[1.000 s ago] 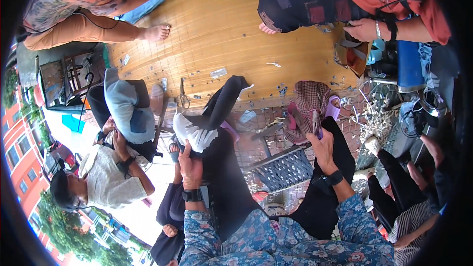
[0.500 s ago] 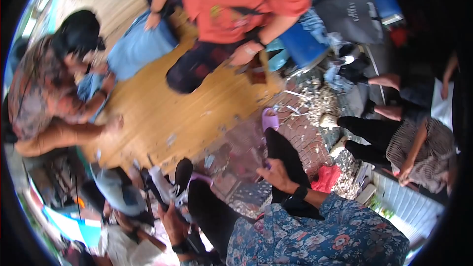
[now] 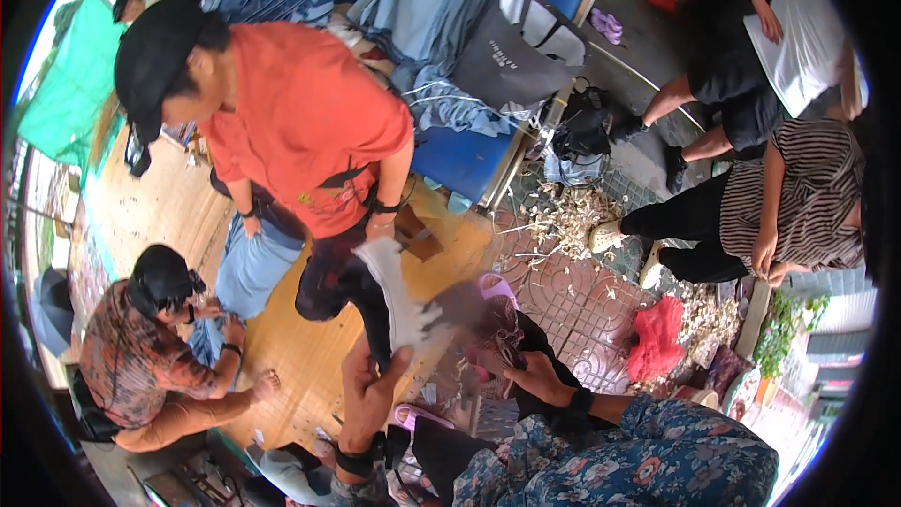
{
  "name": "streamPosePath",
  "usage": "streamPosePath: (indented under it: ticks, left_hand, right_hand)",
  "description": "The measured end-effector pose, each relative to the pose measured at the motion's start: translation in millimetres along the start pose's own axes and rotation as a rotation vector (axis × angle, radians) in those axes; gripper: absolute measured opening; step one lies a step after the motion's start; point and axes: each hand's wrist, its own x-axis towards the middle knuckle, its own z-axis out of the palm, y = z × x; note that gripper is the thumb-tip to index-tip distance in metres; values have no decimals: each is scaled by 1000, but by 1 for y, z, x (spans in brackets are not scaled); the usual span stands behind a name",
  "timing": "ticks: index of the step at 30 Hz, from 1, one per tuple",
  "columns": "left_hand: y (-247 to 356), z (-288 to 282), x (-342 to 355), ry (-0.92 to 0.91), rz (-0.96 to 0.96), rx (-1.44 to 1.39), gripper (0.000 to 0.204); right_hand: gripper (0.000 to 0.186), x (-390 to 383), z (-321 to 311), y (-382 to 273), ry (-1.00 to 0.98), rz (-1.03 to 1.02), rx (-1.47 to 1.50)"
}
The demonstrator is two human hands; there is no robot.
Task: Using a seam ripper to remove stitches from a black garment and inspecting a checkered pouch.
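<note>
Since half a second ago, left hand (image 3: 368, 392) has risen with the white crumpled paper sheet (image 3: 402, 289); its grip is closed on the sheet's lower end. Right hand (image 3: 531, 377), fingers curled, grips dark fabric (image 3: 544, 357). Beyond the left grip lies the yellow wooden floor (image 3: 282, 347); past the sheet bends a person in an orange shirt (image 3: 300, 122).

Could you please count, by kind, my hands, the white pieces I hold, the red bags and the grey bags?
bare hands: 2, left hand and right hand
white ragged fabric piece: 1
red mesh bag: 1
grey fabric tote bag: 1
total: 5
</note>
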Motion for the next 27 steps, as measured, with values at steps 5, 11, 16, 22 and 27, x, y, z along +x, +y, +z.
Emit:
streamPosePath:
  ticks: [5, 11, 16, 22, 27]
  left_hand:
    - [75, 42, 127, 69, 339, 236, 27]
    - [60, 99, 243, 23, 436, 58, 44]
    - [-113, 89, 180, -356, 706, 750, 22]
    - [-107, 132, 61, -276, -82, 361, 43]
    - [-113, 101, 46, -161, 358, 670, 35]
  right_hand:
    - [41, 2, -28, 47, -105, 15, -135]
    - [36, 35, -56, 8, 185, 169, 144]
    - [25, 70, -77, -46, 237, 49, 84]
    - [21, 74, -67, -82, 309, 249, 495]
    - [23, 61, -37, -116, 168, 269, 620]
